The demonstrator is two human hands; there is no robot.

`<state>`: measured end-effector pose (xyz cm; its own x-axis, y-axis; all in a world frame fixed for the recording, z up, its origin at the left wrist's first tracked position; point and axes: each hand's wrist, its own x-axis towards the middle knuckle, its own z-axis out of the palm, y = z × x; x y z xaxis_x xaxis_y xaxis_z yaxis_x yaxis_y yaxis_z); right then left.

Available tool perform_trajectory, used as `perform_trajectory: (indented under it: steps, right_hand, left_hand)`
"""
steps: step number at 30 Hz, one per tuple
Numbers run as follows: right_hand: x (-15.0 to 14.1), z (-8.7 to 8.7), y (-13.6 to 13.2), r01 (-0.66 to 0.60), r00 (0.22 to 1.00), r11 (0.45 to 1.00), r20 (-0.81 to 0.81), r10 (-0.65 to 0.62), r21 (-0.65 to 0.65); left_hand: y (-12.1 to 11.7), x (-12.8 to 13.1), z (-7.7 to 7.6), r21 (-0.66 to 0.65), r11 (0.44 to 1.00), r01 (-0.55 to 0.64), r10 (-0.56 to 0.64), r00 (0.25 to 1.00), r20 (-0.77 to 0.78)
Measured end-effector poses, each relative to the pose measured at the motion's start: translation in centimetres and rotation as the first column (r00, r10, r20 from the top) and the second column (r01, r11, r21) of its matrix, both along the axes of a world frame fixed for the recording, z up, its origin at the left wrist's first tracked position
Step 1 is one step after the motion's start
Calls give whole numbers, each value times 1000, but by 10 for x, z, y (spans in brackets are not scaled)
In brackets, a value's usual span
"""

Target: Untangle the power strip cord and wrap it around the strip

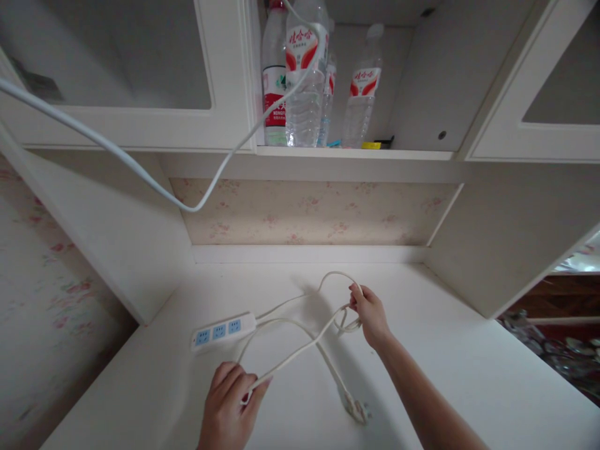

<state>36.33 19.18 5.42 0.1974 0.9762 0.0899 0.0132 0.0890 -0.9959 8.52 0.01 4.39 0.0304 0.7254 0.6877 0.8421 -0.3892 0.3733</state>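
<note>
A white power strip (224, 330) with blue socket faces lies on the white desktop, left of centre. Its long pale cord (300, 351) runs between my two hands. My left hand (230, 400) is closed around one stretch of the cord near the front. Farther back on the right, my right hand (369, 312) pinches another part, with a small loop of cord hanging beside the fingers. The cord's plug (356, 409) rests on the desktop between my forearms, in front of the loops.
Above is a white cabinet shelf (356, 154) holding several plastic bottles, among them a clear one (304, 81) with a red and white label. A thick white cable (135, 178) droops across the upper left, close to the camera. Side panels (525, 225) flank the desktop (450, 369).
</note>
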Motion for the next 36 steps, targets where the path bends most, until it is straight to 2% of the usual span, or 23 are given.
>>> perform_trajectory:
  steps: [3, 7, 11, 14, 17, 21, 25, 29, 32, 34, 36]
  right_hand:
    - [-2, -2, 2, -69, 997, 998, 20, 69, 2]
    - [4, -4, 3, -92, 995, 996, 36, 92, -10]
    - [12, -10, 4, -60, 998, 998, -4, 60, -33]
    - [13, -11, 4, -62, 996, 996, -71, 57, -69]
    - [12, -8, 4, -71, 987, 993, -148, 56, -97]
    - [10, 2, 3, -74, 967, 992, -249, 47, -99]
    - [7, 15, -5, -82, 948, 993, -315, 52, -80]
    - [1, 22, -16, -63, 923, 994, -383, 25, -87]
    - [-5, 21, -23, -75, 920, 994, -390, 40, -75]
    - [-8, 20, -26, -125, 920, 991, -378, 100, -42]
    - [-11, 21, -30, -181, 930, 984, -324, 172, 2]
  left_hand:
    - [-6, 3, 16, -31, 999, 21, -18, 997, 75]
    - [-9, -4, 41, -92, 992, -81, 93, 987, 133]
    - [-8, -22, 64, -85, 984, -157, 170, 969, 180]
    - [-5, -36, 74, -91, 976, -198, 213, 956, 202]
    - [-1, -47, 75, -129, 961, -244, 266, 943, 200]
    - [4, -59, 61, -151, 954, -259, 281, 949, 145]
    - [0, -60, 34, -179, 964, -198, 212, 976, 60]
    - [-13, -43, 2, -248, 959, -136, 130, 991, -40]
    - [-20, -25, -19, -297, 953, -51, 40, 998, -44]
    - [-22, -15, -28, -308, 951, 5, -12, 1000, -22]
    - [-21, -5, -28, -298, 953, 48, -51, 999, 0]
